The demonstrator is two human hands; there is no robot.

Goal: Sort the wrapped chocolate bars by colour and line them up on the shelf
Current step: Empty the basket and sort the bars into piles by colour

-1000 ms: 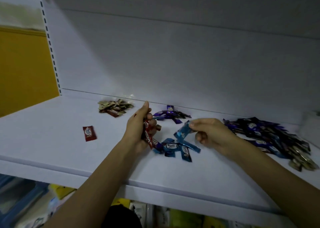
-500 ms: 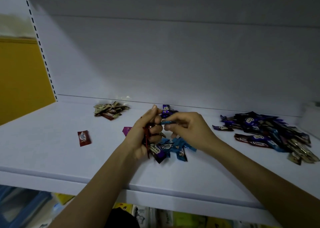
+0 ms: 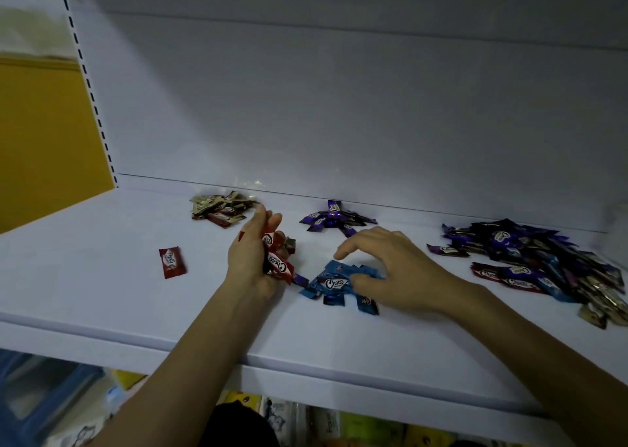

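Fingers (image 3: pixel 268 220) of left hand (image 3: pixel 249 263) clamped on red bars (image 3: pixel 278 266); right hand (image 3: pixel 404 269) fingers apart, touching blue bars (image 3: pixel 334 283) on shelf (image 3: pixel 102 293). Best next: square blue heap into a row, then lay reds beside lone red bar (image 3: pixel 172 262).

A shop: white shelf (image 3: pixel 102 276), slotted upright (image 3: pixel 89 88), packaged goods (image 3: pixel 356 426) stocked below.

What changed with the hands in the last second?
The right hand let go of the blue bar it pinched and now rests open on the pile of blue wrapped bars. The left hand still grips red wrapped bars; the lone red wrapped bar stayed.
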